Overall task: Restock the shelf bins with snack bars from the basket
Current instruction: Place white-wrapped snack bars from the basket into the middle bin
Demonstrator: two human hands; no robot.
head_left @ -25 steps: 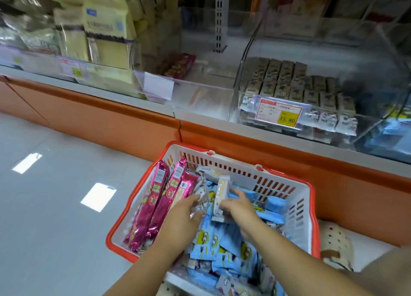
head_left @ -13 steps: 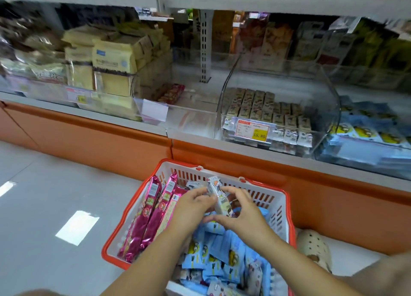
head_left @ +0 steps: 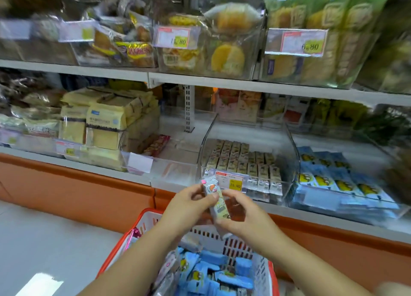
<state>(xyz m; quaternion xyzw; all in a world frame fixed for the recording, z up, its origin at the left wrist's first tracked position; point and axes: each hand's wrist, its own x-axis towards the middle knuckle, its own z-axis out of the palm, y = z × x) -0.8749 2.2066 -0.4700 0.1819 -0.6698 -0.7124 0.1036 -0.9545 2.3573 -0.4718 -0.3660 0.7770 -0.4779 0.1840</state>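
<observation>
Head cam: left hand (head_left: 186,209) and right hand (head_left: 246,220) both pinch one small pale-wrapped snack bar (head_left: 216,201), tilted, above the red-rimmed white plastic basket (head_left: 117,249). It is just in front of the clear acrylic shelf bin (head_left: 293,162) of beige bars, possibly the same kind, but too blurred to confirm.

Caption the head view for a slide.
Left hand and right hand hold a snack bar above the red basket, facing the shelf bin.
</observation>
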